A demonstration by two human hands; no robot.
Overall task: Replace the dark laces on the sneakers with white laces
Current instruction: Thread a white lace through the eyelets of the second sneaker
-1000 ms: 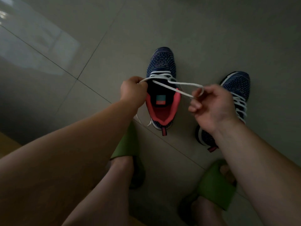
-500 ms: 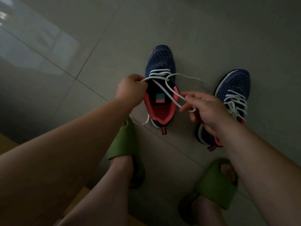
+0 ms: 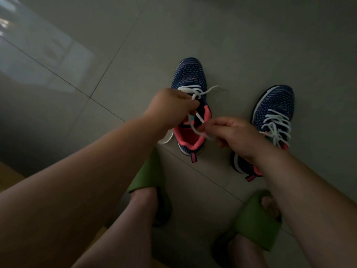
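Mid-frame: left hand (image 3: 172, 107) and right hand (image 3: 234, 135) both pinch white lace (image 3: 195, 127) over left sneaker (image 3: 190, 105). Grey tiled floor (image 3: 241, 39), dim.

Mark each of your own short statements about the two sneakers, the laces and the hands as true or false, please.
1. The navy knit sneaker on the right carries a fully threaded white lace. True.
2. Both hands hold the white flat lace of the navy knit sneaker with the open coral lining. True.
3. The left hand lies flat on the grey tiled floor. False: it is raised, its grip on the lace.
4. The right hand is empty. False: it pinches the lace.
5. The person wears green slide sandals. True.
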